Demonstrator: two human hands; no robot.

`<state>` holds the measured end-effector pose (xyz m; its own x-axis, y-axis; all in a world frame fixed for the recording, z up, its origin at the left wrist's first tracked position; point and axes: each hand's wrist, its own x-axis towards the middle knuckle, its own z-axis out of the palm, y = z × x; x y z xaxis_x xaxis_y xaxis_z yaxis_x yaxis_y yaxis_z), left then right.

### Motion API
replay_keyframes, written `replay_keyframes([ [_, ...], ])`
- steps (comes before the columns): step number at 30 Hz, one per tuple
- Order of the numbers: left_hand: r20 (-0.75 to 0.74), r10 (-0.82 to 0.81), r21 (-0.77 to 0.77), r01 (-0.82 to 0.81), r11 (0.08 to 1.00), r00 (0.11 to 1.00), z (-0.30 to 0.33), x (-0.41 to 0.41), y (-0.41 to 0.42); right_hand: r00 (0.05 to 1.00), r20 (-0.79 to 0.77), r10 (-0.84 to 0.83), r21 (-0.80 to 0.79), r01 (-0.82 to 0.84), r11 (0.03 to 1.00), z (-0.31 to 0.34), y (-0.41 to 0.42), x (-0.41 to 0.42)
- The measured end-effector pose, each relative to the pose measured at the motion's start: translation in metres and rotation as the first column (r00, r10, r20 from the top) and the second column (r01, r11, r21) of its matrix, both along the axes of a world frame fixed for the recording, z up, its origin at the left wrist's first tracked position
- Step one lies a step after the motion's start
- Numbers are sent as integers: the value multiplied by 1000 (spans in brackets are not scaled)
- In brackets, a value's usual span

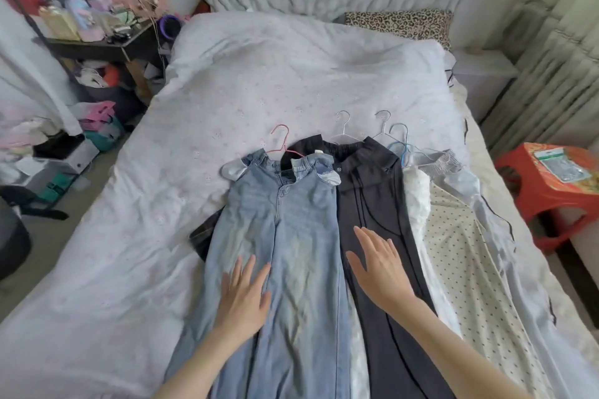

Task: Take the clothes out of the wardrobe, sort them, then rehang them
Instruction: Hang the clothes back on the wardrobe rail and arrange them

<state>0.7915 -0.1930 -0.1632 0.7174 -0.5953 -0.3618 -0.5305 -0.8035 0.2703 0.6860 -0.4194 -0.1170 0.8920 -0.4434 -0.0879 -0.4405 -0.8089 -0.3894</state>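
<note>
Two flat hands, left hand (244, 298) on light jeans (285, 236), right hand (379, 266) over dark trousers (366, 185), on the bed (259, 74).

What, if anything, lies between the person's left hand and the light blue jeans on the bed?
Nothing visible does. The left hand lies flat, fingers straight, directly on the light blue jeans. The right hand is over the black trousers beside them.

Bright, soft daylight, even across the frame; brightest on the curtains (551, 52) at right. Shadows faint, only thin ones under the hands and clothes. No glare. Centre fairly sharp, slight compression softness overall. Upper left shelf (81, 19) clutter is smeared and blurred. Wide-angle bending at the edges: bed (129, 236) sides splay outward, corners stretched.
</note>
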Motion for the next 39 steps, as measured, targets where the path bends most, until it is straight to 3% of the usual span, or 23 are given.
replay_keyframes([
  [14,-19,-59,120,61,991,998,-129,211,-63,971,-202,-131,42,142,989,-119,-84,214],
  [23,31,-160,163,152,975,987,-198,245,-68,962,-198,-187,56,202,978,-176,-136,309],
  [27,-19,-180,193,180,965,984,-205,252,-71,934,-236,-269,39,285,958,-196,-139,334],
  [31,-92,-161,174,175,969,983,-207,258,-75,927,-176,-332,-3,337,942,-199,-135,340],
  [36,-191,-113,186,149,971,975,-193,258,-76,937,-72,-342,177,349,920,-180,-129,324],
  [39,-200,-15,-22,11,1000,980,-175,257,-70,917,-18,-398,339,380,860,-160,-120,306],
])
